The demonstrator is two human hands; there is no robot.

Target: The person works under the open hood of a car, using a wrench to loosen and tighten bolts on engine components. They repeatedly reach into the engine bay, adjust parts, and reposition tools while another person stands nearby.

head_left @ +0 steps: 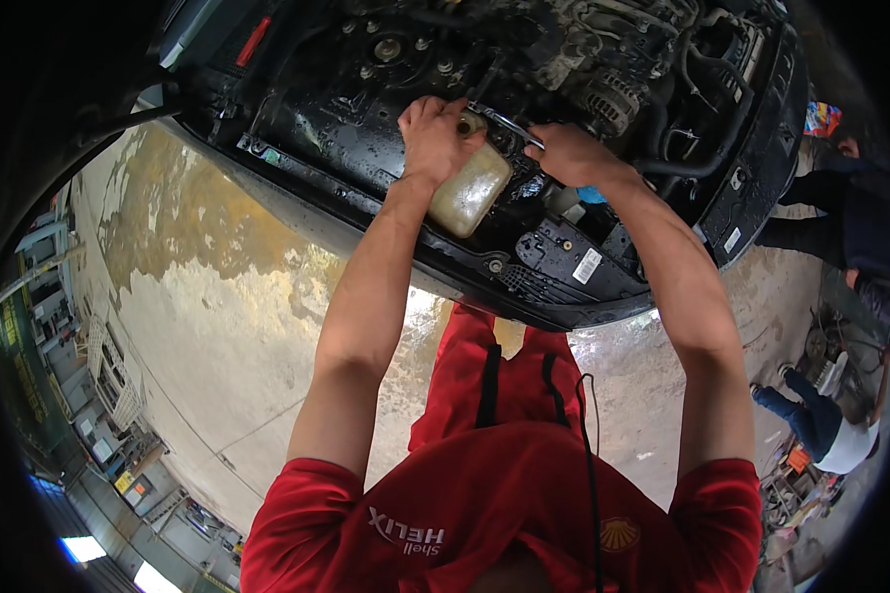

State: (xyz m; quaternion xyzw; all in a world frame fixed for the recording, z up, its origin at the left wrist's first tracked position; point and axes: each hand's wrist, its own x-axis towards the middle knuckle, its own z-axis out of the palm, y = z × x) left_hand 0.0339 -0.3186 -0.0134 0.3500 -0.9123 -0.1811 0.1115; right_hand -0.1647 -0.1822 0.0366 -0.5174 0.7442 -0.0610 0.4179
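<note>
A yellowed, translucent plastic fluid reservoir (475, 193) sits at the near side of a car's engine bay, with a dark round opening at its top. My left hand (435, 138) is bent around that top end, thumb on one side of the opening and fingers on the other. A shiny metal wrench (509, 126) slants from beside my left fingertips to my right hand (574, 155), which is closed on its near end. What the wrench's far end meets is too small to tell. Below my right hand, a blue cap (590, 195) shows partly.
Wet engine parts, an alternator (611, 101) and black hoses (697, 163) surround my hands. A red-handled tool (254, 42) lies at the far left. The car's front edge borders a wet concrete floor (218, 326). Two people (811, 420) (860, 212) are at the right.
</note>
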